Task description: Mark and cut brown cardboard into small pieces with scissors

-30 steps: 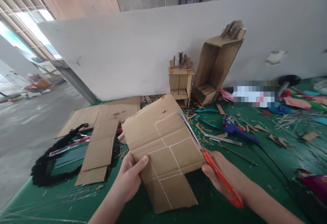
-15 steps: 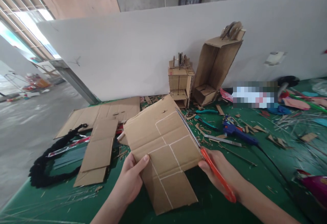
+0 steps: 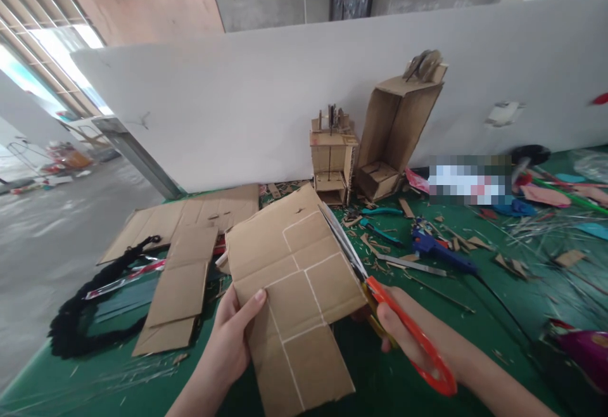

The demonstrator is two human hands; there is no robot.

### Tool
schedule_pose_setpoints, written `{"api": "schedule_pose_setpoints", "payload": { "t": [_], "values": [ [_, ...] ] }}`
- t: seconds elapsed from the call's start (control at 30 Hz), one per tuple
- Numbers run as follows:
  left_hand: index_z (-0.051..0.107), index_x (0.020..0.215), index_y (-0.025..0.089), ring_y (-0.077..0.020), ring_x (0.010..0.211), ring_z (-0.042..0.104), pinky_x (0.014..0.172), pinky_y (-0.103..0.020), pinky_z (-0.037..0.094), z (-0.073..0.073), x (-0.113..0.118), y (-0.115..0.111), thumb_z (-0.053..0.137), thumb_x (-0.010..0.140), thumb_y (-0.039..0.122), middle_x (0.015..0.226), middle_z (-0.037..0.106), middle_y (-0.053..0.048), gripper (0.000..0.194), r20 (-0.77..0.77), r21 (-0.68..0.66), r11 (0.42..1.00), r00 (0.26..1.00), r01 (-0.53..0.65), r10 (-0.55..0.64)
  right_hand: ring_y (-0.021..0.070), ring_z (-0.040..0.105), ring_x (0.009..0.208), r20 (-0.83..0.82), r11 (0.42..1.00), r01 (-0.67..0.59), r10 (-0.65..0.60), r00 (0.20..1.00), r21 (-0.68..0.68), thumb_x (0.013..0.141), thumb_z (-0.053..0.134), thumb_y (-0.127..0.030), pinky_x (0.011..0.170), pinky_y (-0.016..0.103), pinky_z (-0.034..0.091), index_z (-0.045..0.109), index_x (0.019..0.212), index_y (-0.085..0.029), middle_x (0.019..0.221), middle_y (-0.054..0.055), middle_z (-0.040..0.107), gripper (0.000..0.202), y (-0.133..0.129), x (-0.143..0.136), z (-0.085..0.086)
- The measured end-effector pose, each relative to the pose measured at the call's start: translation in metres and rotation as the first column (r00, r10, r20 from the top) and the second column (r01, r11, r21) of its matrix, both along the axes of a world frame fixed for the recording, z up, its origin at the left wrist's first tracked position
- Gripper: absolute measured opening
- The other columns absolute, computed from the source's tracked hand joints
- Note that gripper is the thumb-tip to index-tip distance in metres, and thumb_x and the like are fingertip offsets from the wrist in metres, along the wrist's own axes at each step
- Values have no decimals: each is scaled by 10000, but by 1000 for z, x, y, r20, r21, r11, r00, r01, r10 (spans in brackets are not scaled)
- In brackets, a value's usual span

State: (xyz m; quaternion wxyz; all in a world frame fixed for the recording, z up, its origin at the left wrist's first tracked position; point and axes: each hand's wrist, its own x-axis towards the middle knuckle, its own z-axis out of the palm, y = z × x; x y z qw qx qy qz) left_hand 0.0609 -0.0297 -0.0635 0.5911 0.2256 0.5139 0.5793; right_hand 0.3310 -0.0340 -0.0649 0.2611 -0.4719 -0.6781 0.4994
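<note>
My left hand [image 3: 235, 325] grips a brown cardboard sheet [image 3: 280, 271] by its left edge, thumb on top and fingers underneath. Pale lines are drawn across the sheet, and its lower right corner is notched. In my right hand [image 3: 396, 315] is a pair of scissors [image 3: 403, 328] with red and yellow handles. The scissor blades lie along the sheet's right edge, pointing away from me; they look slightly parted. Part of the lower blade and some right fingers are hidden.
Behind stand a small cardboard box structure [image 3: 332, 160] and a taller one [image 3: 396, 128] against a white panel [image 3: 213, 113]. To the right lie a blue glue gun [image 3: 441, 252], teal pliers [image 3: 380, 227] and scraps. At left are cardboard pieces [image 3: 183, 277] and a black fuzzy coil [image 3: 71, 315].
The scissors have opened wider, so the yellow handle now shows below the red one. The sheet and my left hand have shifted slightly left and down in view.
</note>
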Motion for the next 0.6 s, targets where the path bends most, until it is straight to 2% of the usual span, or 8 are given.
{"api": "schedule_pose_setpoints", "payload": {
  "t": [0.2,0.33,0.43,0.6],
  "values": [
    [536,1166,223,-251,858,671,679,-313,556,1,7,-1,771,604,255,992,697,-64,610,-6,7,1000,1000,-23,23,139,541,628,21,999,38,-37,999,-18,870,330,-601,478,244,496,547,996,-192,891,62,582,479,2,-2,5],
    [578,1101,240,-236,865,670,693,-303,558,0,3,3,765,603,263,986,700,-36,533,-2,-17,994,994,-108,108,149,535,639,41,1000,-15,14,999,8,858,355,-610,488,245,470,567,911,-176,829,63,580,486,3,-3,12],
    [596,1059,247,-232,907,660,735,-300,552,1,-3,7,768,594,259,964,704,-20,496,-3,11,987,987,-158,158,160,541,658,42,999,19,-21,999,47,849,360,-621,494,246,458,569,879,-170,793,62,577,498,3,-6,14],
    [587,1069,224,-242,904,661,728,-304,554,1,-1,5,783,577,240,951,706,-37,530,7,18,997,997,-73,73,168,562,667,22,1000,28,-28,999,-10,836,330,-658,457,236,450,569,884,-170,809,69,590,546,1,-8,13]
  ]
}}
